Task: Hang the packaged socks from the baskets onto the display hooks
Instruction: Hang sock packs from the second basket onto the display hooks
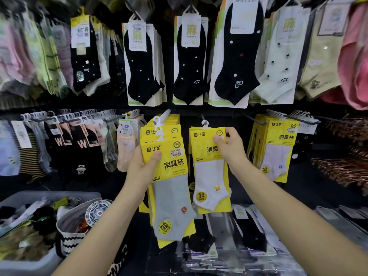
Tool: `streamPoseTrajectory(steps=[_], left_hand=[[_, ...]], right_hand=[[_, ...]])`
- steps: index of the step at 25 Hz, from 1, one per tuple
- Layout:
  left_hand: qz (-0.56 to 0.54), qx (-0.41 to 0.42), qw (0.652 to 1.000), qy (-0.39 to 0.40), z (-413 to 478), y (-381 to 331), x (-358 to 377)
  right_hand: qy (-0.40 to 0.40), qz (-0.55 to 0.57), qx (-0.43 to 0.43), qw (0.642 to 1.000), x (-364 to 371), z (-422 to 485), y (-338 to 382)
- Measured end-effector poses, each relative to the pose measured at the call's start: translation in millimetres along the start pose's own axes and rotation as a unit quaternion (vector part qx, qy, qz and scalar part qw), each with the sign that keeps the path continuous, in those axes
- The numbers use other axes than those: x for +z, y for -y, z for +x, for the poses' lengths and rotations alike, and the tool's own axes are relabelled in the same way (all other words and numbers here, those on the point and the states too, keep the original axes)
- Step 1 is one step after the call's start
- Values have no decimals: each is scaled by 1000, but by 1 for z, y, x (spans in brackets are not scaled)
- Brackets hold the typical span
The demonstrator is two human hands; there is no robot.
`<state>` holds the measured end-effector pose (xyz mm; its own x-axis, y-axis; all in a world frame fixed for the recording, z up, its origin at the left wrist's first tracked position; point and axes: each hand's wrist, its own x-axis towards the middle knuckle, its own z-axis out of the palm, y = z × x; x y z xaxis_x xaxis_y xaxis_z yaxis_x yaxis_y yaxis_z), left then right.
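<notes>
My left hand [142, 168] grips a stack of yellow-carded sock packs, its front one holding a grey sock [171, 198], with white plastic hangers at the top near a display hook [165, 113]. My right hand [229, 145] pinches the upper right corner of a yellow pack with a white sock [210, 176]. That pack's white hanger [205, 123] sits at a dark hook in the middle of the lower row. More yellow packs [278, 148] hang on a hook to the right.
Black and pale ankle socks [191, 62] hang in the upper row. Dark and striped socks [59, 144] fill hooks at the left. A grey bin [18, 200] of loose socks and a patterned bag [69, 238] with a small fan stand at lower left. Wrapped packs [249, 232] lie on the counter below.
</notes>
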<state>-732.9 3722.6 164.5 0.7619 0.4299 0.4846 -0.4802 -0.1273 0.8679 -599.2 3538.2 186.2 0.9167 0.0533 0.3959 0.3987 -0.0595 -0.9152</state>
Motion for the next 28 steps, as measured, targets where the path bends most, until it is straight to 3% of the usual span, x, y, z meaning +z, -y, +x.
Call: streamPoseTrajectory(steps=[3,6,9,12,15,21,28], left_hand=[[12,21,1000,4,-1,1,3],[6,-9,1000,10,1,7,12],[5,-20,1000,5,3,10,21],[8,-15,1000,7,3,10,34],[14,-2,1000,19,0,9,50],[8,-15,1000,26,-4,14,57],[-10,-1,999,-38,5,9,23]], right_hand=[[-18,-25,17,999,8,5,-8],[-39,-46,17,998,9,5,-11],[-102,-74,-29,992,2,-11,-11],[-23,-27,-46,998,0,-32,-4],[63,-56,-37,996,4,-44,2],[45,32,2,998,-13,-42,-1],[-24,49,21,998,-19,-19,-6]])
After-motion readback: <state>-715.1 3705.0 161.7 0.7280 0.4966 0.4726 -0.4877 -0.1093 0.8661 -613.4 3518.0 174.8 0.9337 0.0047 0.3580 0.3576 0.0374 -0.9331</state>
